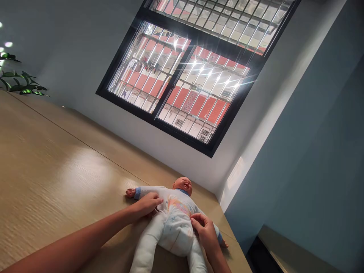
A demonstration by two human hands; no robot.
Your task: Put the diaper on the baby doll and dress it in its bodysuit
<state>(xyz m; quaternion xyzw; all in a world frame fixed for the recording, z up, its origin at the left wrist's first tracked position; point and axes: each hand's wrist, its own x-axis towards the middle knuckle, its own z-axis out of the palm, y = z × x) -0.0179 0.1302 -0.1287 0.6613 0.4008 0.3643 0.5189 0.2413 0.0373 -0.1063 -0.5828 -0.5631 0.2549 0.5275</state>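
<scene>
Toward six o'clock, your left hand point(149, 204) grips the clothes point(178, 227) on the doll point(183, 185), fingers nearly closed; your right hand point(204, 227) pinches them at the opposite side.

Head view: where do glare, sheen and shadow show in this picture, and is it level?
Head view: starburst glare streaks across the window; same view, pale sheen on the table; same view, shadow beside the doll; same view, not level, clearly tilted.
</scene>
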